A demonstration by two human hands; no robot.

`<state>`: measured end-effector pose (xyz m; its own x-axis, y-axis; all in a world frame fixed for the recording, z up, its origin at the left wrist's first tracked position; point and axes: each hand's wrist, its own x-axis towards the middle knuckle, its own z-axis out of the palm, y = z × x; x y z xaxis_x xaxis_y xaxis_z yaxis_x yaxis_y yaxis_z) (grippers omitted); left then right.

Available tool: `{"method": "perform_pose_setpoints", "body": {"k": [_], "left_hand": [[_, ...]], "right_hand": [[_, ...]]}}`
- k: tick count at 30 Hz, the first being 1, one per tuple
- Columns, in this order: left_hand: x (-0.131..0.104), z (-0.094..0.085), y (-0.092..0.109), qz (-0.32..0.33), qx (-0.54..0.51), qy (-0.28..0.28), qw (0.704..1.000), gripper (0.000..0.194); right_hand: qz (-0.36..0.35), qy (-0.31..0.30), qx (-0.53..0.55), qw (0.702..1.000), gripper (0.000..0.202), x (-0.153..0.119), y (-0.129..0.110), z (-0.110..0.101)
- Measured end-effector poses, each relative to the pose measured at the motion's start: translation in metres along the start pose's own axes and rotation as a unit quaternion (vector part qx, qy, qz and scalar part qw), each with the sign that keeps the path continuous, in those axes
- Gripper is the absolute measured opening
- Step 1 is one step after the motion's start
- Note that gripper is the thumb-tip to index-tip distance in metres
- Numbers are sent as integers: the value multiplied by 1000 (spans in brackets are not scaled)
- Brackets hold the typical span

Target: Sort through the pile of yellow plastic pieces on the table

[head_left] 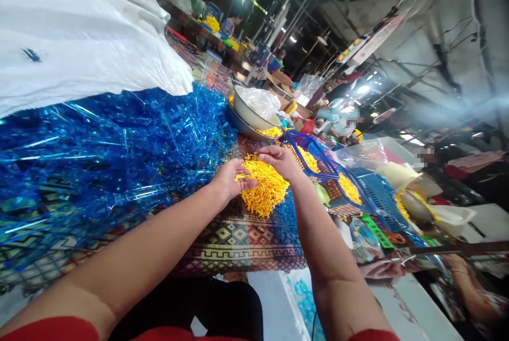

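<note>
A heap of small yellow pieces lies on the patterned cloth in front of me. At the heap's left edge, my left hand has its palm turned up and its fingers curled around a few yellow pieces. My right hand reaches over the far right side of the heap, thumb and fingertips close together; whatever they pinch is too small to make out. Clear blue plastic pieces are piled to the left.
Beyond the heap stand stacked bowls with a plastic bag. Blue baskets of yellow pieces line the right. A large white sack fills the upper left. Another person's arm shows at lower right.
</note>
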<state>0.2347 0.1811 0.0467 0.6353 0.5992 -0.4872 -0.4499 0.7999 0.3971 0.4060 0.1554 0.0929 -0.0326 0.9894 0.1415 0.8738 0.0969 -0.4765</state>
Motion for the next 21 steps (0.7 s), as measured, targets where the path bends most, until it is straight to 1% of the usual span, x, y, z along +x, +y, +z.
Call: {"method": "perform_pose_setpoints", "body": {"k": [1,2,3,5,7,8,9,11,14,16,18,21], "left_hand": [[0,0,4,14,-7,17,1000,4],[0,0,7,34,-14,34,999,1],[0,0,11,57,-20,48,997,3],[1,-1,17,99,-31,70,992,5],[2,-1,20,119,-38,79,989,5],[2,-2,20,121,-37,79,989,5],[2,-2,20,120,-34,78,989,5],[3,-2,17,115,-23,77,990,7],[4,-2,15,119,-12,79,990,9],[4,-2,15,137,-10,81,987,11],[5,-3,16,153,-10,79,985,12],[6,-4,18,155,-6,77,985,9]], "right_hand": [[18,15,-36,999,25,6,4,1],[31,14,-85,996,23,11,8,3],[37,-4,-144,989,21,16,10,7],[35,-67,-265,961,19,21,9,19],[40,-116,-353,928,19,23,5,31],[49,-131,-380,914,19,22,3,35],[61,-140,-398,905,20,20,2,38],[83,-148,-410,896,22,17,1,38],[101,-135,-406,898,25,11,2,31],[99,-117,-403,902,23,9,1,30],[85,-105,-406,904,23,10,-1,33],[66,-123,-414,899,22,14,-6,42]]}}
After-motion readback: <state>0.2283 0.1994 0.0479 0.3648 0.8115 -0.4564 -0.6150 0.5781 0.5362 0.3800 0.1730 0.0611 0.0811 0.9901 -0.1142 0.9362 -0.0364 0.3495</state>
